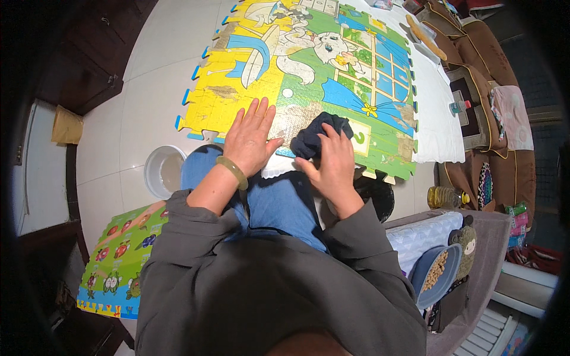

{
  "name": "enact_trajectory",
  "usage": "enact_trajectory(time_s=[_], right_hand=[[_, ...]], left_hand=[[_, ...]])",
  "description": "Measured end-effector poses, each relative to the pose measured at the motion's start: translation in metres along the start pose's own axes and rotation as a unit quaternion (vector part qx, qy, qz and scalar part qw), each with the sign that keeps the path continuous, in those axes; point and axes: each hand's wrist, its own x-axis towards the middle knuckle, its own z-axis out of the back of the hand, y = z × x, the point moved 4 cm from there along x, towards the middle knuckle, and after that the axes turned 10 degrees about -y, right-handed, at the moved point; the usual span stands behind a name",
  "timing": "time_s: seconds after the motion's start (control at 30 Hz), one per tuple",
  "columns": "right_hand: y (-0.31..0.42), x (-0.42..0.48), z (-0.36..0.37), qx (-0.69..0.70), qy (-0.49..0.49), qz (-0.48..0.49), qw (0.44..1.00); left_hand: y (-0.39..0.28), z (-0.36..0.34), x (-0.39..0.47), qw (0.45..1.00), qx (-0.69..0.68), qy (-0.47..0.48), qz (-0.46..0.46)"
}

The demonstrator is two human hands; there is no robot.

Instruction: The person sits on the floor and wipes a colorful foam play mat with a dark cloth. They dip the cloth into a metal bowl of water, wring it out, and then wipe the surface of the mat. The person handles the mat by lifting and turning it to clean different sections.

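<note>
A colourful foam puzzle mat (262, 66) with a cartoon cat and a window print lies before me, its surface worn in patches. My left hand (249, 133), with a pale bangle (232, 171) on the wrist, rests palm down at the mat's near edge, fingers slightly apart and holding nothing. To its right, my right hand (333, 155) lies on a crumpled dark cloth (310, 133), fingers curved over it. The cloth sits on the mat near its front edge; part of it is hidden under the hand.
A white bucket (153, 171) stands on the tiles left of my knees. Right are a bottle of yellow oil (443, 197), a blue basin (449, 271) of peanuts (435, 270) and a brown sofa (490, 49). A black bag (378, 196) is beside my right knee.
</note>
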Motion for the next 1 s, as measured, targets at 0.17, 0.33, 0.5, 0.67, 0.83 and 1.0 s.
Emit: enact_trajectory(time_s=[0.17,0.33,0.5,0.67,0.83,1.0], right_hand=[[-0.001,0.008,-0.003,-0.004,0.016,-0.003,1.000],[-0.003,0.023,0.000,0.019,0.037,-0.006,0.999],[-0.002,0.031,-0.003,-0.010,0.056,0.001,0.998],[0.002,0.023,-0.003,-0.015,0.034,0.040,0.998],[0.003,0.026,-0.001,-0.007,0.065,0.048,0.997],[0.005,0.026,0.000,0.023,0.049,0.014,0.998]], left_hand=[[0.001,0.001,0.001,1.000,-0.005,-0.001,-0.005],[-0.002,0.003,-0.001,1.000,0.003,0.002,-0.003],[-0.011,0.000,-0.004,1.000,0.022,0.001,-0.012],[-0.011,0.001,-0.005,1.000,0.015,-0.002,-0.014],[-0.008,0.002,-0.005,1.000,0.007,-0.007,-0.019],[-0.007,0.002,-0.005,1.000,0.010,-0.013,-0.018]])
